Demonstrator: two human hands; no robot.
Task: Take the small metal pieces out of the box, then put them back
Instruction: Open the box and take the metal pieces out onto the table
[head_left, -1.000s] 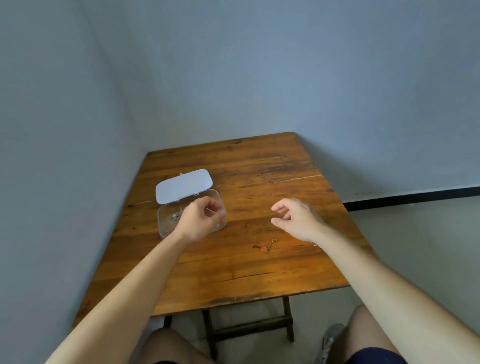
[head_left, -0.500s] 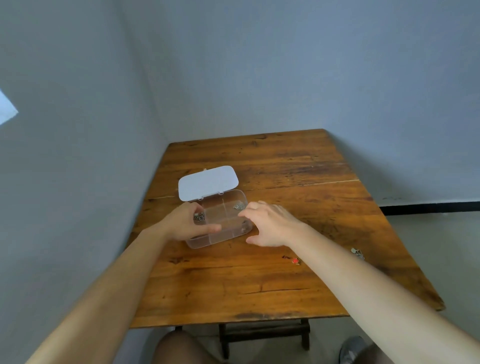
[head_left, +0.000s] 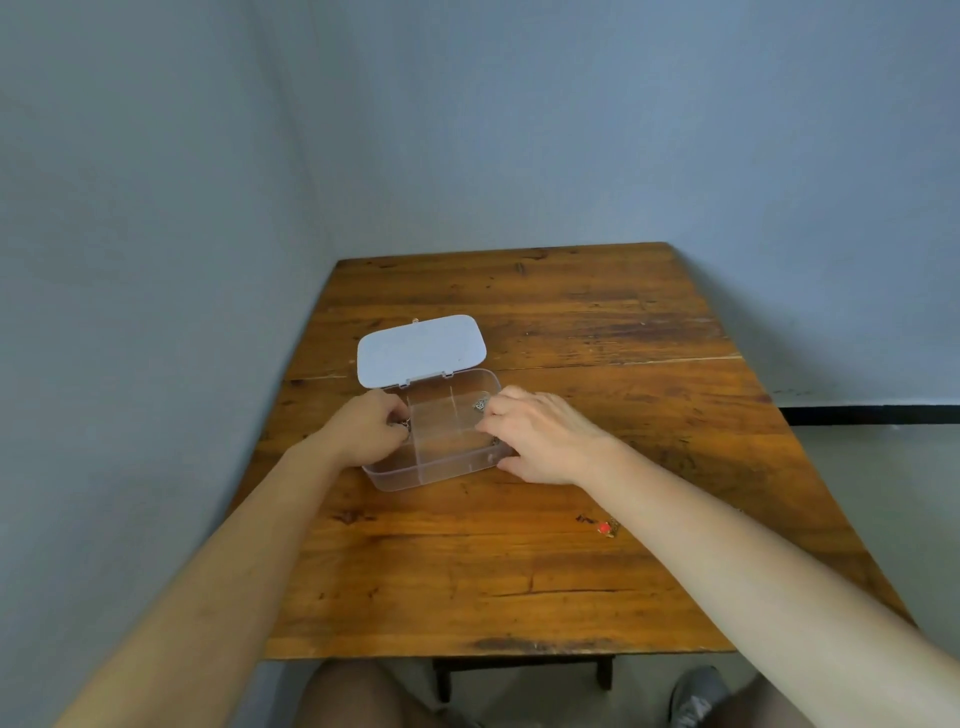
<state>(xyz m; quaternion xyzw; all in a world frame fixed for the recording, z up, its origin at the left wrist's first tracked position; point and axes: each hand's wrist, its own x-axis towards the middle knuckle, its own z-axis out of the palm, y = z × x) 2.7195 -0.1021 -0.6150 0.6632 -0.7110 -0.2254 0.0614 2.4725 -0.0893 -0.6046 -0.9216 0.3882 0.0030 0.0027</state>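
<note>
Two hands now flank the clear box, lid open, on the tabletop: the left hand pinches a small metal piece at its left compartment, while the right hand, closer than half a second ago, rests fingers spread on the right wall beside another piece; a red charm lies apart.
</note>
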